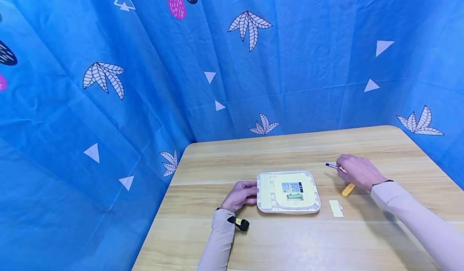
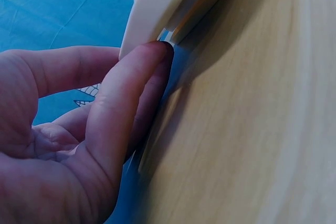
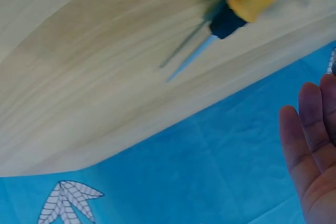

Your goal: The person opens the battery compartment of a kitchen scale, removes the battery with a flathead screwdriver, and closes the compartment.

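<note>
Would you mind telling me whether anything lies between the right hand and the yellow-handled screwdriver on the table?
Nothing visible does. The right hand hovers directly over the screwdriver, fingers relaxed, not gripping it. The white device and small white cover lie off to the side.

Device mid-table, hands to either side

On the table (image 1: 297, 238), the square device (image 1: 288, 192) lies near the middle. The left hand (image 1: 241, 195) rests at its left edge, fingertips (image 2: 152, 59) touching the rim. To the device's right lies the screwdriver (image 1: 342, 178), with the right hand (image 1: 357, 172) over its middle. A small cover piece (image 1: 336, 208) lies just right of the device, in front of the screwdriver. The curtain (image 1: 232, 69) hangs behind and to both sides.
</note>
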Tool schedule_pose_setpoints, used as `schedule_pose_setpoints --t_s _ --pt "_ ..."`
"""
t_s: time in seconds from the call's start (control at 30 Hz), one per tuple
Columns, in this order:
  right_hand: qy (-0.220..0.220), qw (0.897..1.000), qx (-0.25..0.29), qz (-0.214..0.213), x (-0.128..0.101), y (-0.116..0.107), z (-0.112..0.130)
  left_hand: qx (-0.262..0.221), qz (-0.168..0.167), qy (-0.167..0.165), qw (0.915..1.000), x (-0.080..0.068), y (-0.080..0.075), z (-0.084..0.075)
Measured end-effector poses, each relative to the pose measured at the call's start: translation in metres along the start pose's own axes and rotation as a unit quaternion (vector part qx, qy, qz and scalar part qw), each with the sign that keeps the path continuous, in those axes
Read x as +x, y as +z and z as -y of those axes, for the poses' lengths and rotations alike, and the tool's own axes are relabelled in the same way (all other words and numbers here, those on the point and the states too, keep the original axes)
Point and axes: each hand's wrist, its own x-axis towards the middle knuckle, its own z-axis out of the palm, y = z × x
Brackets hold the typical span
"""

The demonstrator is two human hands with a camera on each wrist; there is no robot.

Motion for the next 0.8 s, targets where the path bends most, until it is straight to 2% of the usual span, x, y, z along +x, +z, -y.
schedule_pose_setpoints --t_s 0.5,0.8 --pt "0.030 0.999 0.011 0.034 0.001 0.017 -0.018 -0.004 0.002 -0.001 1.0000 0.001 0.000 0.002" --pt "0.029 0.999 0.005 0.029 -0.001 0.025 -0.020 -0.002 0.002 -0.002 1.0000 0.001 -0.001 0.002"
